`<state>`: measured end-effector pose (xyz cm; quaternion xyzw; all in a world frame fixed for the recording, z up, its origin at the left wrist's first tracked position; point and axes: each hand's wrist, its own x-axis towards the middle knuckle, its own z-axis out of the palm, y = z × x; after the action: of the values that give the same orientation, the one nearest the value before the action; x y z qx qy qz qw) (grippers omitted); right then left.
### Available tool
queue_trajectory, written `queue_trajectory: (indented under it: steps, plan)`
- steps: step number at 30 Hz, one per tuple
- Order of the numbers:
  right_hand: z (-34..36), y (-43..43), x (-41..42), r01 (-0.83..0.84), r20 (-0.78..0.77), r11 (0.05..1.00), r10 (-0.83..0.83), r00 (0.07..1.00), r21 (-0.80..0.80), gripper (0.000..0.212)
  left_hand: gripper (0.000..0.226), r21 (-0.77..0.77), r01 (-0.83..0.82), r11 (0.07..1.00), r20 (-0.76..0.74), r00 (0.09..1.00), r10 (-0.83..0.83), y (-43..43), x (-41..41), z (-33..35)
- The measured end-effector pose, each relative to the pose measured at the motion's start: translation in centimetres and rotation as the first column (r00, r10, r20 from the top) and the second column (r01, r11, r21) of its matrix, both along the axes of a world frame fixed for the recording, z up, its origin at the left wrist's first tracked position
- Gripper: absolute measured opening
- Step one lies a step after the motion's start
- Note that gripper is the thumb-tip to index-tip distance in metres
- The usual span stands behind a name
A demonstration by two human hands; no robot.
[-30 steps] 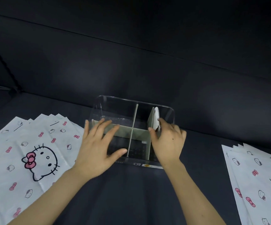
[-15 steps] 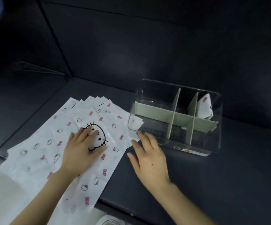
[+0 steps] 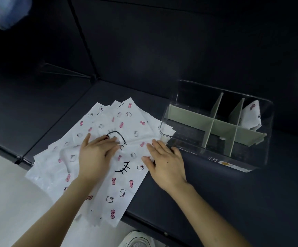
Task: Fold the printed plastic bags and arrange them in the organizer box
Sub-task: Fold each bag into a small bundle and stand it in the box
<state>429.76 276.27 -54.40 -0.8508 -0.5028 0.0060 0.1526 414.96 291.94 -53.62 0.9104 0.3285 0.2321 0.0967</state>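
A fanned stack of white plastic bags printed with pink bows and cat faces point(image 3: 119, 189) lies on the dark table point(image 3: 233, 202). Its long axis runs near to far, and its near end overhangs the table edge. The left hand point(image 3: 98, 154) rests flat on the top bag, fingers straight and pointing right. The right hand point(image 3: 164, 161), also flat and holding nothing, touches the stack's right edge. Just beside it stands the clear organizer box with pale green dividers point(image 3: 216, 158), with one folded bag point(image 3: 251, 116) in its far right compartment.

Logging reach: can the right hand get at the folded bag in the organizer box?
Probably yes: the right hand lies beside the lidless organizer box; nothing covers the folded bag in its far right compartment.
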Motion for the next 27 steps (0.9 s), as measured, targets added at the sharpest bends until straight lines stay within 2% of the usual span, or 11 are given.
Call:
queue_trajectory:
  steps: [3,5,6,8,9,11,14,17,19,23,27]
  plan:
    - [1.5,0.2,-0.3,-0.025,-0.163,0.999,0.021,0.986,-0.023,0.081,0.034,0.005,-0.095,0.995,0.085,0.992,0.095,0.8,-1.1,3.5]
    - [3.3,0.1,-0.5,0.021,-0.409,1.000,-0.017,0.912,0.005,0.074,0.023,-0.013,-0.097,0.995,0.172,0.980,0.097,0.4,-1.4,5.9]
    - [4.5,0.1,-0.6,0.099,-0.599,0.994,-0.047,0.800,0.054,0.066,0.021,-0.037,-0.063,0.997,0.214,0.974,0.070,0.0,-1.3,6.7]
    - [7.1,-0.2,-0.8,0.317,-0.929,0.941,-0.011,0.370,0.115,0.064,0.029,-0.094,0.093,0.991,0.293,0.954,-0.062,-0.9,-0.8,7.6]
    - [8.3,-0.6,-0.6,0.395,-0.979,0.911,0.044,0.197,0.121,0.068,0.033,-0.105,0.193,0.976,0.322,0.935,-0.150,-1.4,-0.5,7.5]
    - [10.4,-2.4,0.2,0.447,-0.987,0.880,0.147,0.065,0.160,0.071,0.036,-0.124,0.334,0.934,0.348,0.896,-0.275,-2.6,0.5,6.7]
    - [13.0,-6.1,1.9,0.475,-0.979,0.856,0.162,0.127,0.204,0.053,0.042,-0.198,0.430,0.881,0.368,0.866,-0.339,-5.5,2.4,5.2]
    - [12.4,-9.9,3.7,0.605,-0.962,0.785,-0.046,0.269,0.132,0.017,0.045,-0.212,0.521,0.827,0.300,0.840,-0.452,-9.4,4.5,4.4]
    - [11.1,-12.9,4.9,0.695,-0.935,0.711,-0.166,0.314,0.107,0.018,0.048,-0.208,0.589,0.781,0.212,0.806,-0.552,-11.9,5.8,4.5]
    - [9.8,-19.6,6.9,0.755,-0.870,0.647,-0.305,0.386,0.108,0.027,0.057,-0.241,0.672,0.700,0.075,0.732,-0.677,-15.2,7.5,3.6]
    - [7.8,-25.6,9.3,0.803,-0.781,0.587,-0.454,0.429,0.100,0.031,0.057,-0.247,0.775,0.581,-0.058,0.587,-0.808,-17.6,9.1,1.3]
